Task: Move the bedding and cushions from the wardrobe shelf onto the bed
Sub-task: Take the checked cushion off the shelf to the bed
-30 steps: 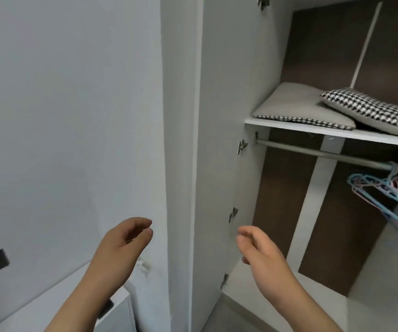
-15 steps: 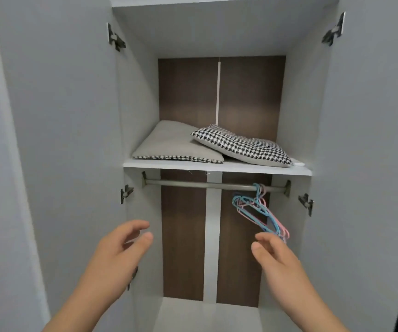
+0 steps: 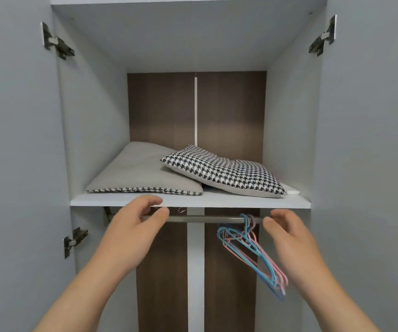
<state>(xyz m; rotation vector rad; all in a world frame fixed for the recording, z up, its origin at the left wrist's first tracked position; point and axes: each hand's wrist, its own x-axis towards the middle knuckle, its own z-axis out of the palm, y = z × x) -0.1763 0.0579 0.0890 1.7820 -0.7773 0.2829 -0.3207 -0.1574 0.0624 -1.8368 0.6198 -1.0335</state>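
head: left grip [image 3: 133, 232], right grip [image 3: 289, 236] near shelf [image 3: 231, 202].

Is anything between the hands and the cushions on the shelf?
Nothing visible. The left hand and right hand are empty near the front edge of the shelf; the grey cushion and the houndstooth cushion lying partly on it sit unobstructed above. The hangers hang lower.
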